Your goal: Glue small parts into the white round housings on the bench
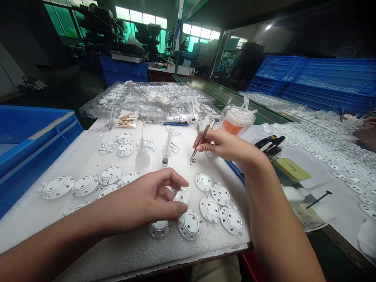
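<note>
My left hand [147, 199] is closed, with thumb and fingers around the edge of a small white plastic part [181, 196]. Most of that part shows between the fingertips; the rest is hidden. In my right hand [217, 141] is a pair of metal tweezers [199, 143], slanting down to the left. Their tips are at a small cluster of tiny shiny pieces [192, 161] on the white foam sheet [117, 250]. Just below my left hand lies a round white disc part [189, 224] with dark dots. Several similar discs [209, 208] sit to its right.
More white discs [58, 186] lie at left. Behind stand a squeeze bulb [142, 156], a syringe [167, 150], cotton swabs [127, 119] and a bagged orange-and-white cup [236, 119]. Clear trays [100, 102] fill the back. A blue bin [35, 137] borders the left; another person's hand [367, 133] shows at far right.
</note>
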`<action>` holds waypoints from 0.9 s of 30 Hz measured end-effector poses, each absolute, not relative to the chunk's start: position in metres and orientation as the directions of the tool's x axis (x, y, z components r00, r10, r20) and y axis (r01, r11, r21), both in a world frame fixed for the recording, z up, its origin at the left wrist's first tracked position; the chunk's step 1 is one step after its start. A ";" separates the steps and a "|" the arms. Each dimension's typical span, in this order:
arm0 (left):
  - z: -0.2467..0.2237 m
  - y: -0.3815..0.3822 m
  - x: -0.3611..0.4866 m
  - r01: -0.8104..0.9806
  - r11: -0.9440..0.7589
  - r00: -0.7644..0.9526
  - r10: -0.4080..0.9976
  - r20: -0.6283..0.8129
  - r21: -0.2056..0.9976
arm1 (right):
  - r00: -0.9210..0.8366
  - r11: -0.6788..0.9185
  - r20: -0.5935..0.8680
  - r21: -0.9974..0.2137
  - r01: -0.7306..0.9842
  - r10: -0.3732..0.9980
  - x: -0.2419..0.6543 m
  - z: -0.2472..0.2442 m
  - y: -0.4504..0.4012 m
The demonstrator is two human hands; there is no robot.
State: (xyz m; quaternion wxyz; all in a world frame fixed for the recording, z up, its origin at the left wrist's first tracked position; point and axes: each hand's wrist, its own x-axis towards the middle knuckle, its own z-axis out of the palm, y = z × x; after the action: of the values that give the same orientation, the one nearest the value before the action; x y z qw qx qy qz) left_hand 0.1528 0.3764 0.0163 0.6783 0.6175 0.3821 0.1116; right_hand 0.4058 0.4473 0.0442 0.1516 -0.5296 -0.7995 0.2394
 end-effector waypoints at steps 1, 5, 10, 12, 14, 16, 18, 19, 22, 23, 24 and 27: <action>0.016 0.376 0.153 0.321 0.212 0.683 0.624 -0.380 0.923 | -0.399 0.333 -0.006 -0.540 0.773 0.917 0.406 0.044 0.448; 0.017 0.377 0.154 0.316 0.215 0.687 0.620 -0.379 0.924 | -0.424 0.366 0.007 -0.520 0.772 0.905 0.408 0.043 0.448; 0.018 0.377 0.154 0.344 0.204 0.676 0.624 -0.393 0.916 | -0.440 0.377 -0.002 -0.512 0.772 0.898 0.407 0.045 0.447; 0.018 0.377 0.154 0.346 0.205 0.675 0.623 -0.394 0.916 | -0.448 0.384 -0.005 -0.506 0.772 0.894 0.407 0.046 0.447; 0.018 0.377 0.153 0.345 0.203 0.675 0.624 -0.393 0.916 | -0.443 0.377 -0.018 -0.497 0.782 0.896 0.407 0.045 0.448; 0.018 0.377 0.153 0.349 0.206 0.672 0.625 -0.397 0.914 | -0.435 0.370 -0.020 -0.491 0.789 0.900 0.408 0.045 0.448; 0.018 0.377 0.153 0.353 0.208 0.669 0.625 -0.402 0.912 | -0.443 0.380 -0.012 -0.494 0.782 0.896 0.408 0.045 0.448; 0.018 0.377 0.153 0.354 0.210 0.669 0.625 -0.404 0.911 | -0.454 0.391 -0.006 -0.496 0.775 0.891 0.408 0.045 0.448; 0.018 0.378 0.154 0.350 0.208 0.675 0.621 -0.399 0.914 | -0.489 0.422 0.001 -0.506 0.752 0.872 0.408 0.045 0.448; 0.018 0.378 0.154 0.350 0.208 0.675 0.620 -0.400 0.913 | -0.495 0.427 0.002 -0.509 0.748 0.869 0.408 0.045 0.449; 0.018 0.378 0.154 0.351 0.209 0.676 0.618 -0.402 0.913 | -0.497 0.428 0.002 -0.511 0.745 0.868 0.408 0.045 0.449; 0.019 0.378 0.154 0.360 0.206 0.670 0.621 -0.406 0.910 | -0.490 0.422 0.003 -0.511 0.749 0.872 0.408 0.045 0.449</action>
State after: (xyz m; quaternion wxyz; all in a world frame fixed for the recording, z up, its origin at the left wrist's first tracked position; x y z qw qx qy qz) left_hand 0.1544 0.3781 0.0187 0.6692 0.6224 0.3941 0.0974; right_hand 0.4082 0.4490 0.0449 0.1351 -0.4867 -0.8324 0.2282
